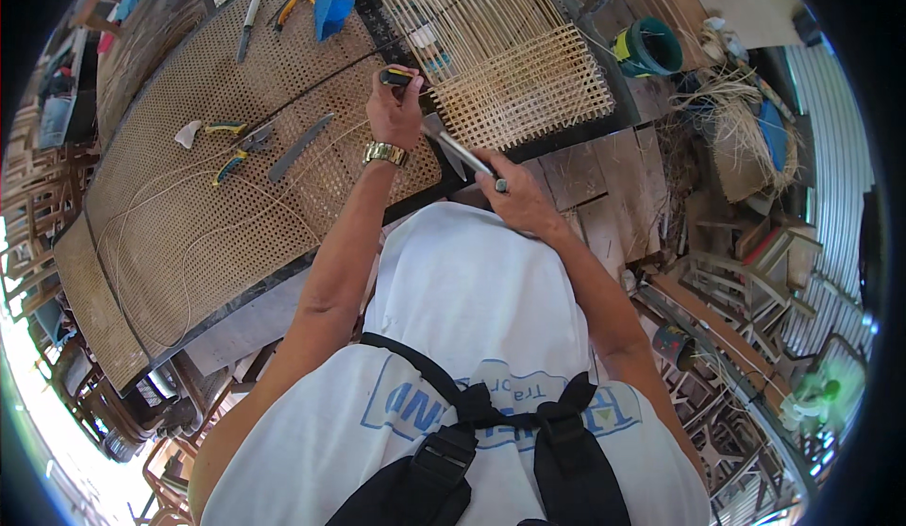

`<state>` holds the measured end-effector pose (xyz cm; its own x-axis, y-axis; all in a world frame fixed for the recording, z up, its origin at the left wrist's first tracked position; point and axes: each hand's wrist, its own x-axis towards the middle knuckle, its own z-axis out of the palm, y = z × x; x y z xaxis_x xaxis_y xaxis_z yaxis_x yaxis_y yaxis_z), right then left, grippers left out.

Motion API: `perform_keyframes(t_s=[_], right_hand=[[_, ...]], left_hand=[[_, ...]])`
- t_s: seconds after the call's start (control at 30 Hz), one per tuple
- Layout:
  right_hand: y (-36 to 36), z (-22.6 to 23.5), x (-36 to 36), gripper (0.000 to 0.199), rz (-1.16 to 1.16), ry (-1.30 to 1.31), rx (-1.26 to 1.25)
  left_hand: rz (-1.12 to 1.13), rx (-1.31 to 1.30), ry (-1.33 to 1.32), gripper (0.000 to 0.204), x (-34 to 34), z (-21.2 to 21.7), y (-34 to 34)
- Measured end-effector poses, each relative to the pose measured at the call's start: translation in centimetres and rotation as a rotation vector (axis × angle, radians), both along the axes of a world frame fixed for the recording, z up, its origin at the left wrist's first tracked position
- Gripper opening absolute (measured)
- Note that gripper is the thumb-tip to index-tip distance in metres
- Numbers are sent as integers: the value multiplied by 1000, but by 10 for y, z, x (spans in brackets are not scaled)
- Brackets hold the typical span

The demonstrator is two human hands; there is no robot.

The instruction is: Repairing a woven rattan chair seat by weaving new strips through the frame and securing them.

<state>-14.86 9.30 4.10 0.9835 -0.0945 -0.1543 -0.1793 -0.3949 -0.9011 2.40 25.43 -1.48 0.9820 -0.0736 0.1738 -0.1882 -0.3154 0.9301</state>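
Note:
My left hand (394,118), with a metal watch on its wrist, is closed around an upright tool with a black-and-yellow handle (397,77); its lower end is hidden. It is over the black frame edge, between a woven cane sheet (189,233) and a panel of open cane weaving (524,92). My right hand (519,194) grips the pale handle of a hammer (464,156), slanting toward my left hand. The hammer's head is beside the left wrist, over the frame corner. A grey blade-like piece shows beneath its handle.
On the cane sheet lie a long blade (300,148), yellow-handled pliers (242,153), a knife (249,26), orange-handled pliers (286,12) and a blue piece (332,16). Loose cane strands trail across it. A green bucket (648,47) stands right, near heaped cane fibres (746,111).

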Motion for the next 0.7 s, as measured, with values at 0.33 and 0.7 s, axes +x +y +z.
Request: perform_keyframes(t_s=[0.33,0.7], right_hand=[[-13,7,-18,39,54,168,59],[-27,5,-29,40,148,216,90]], left_hand=[[-5,45,65,22,-10,2,7],[-97,110,48,18,-17,-6,2]])
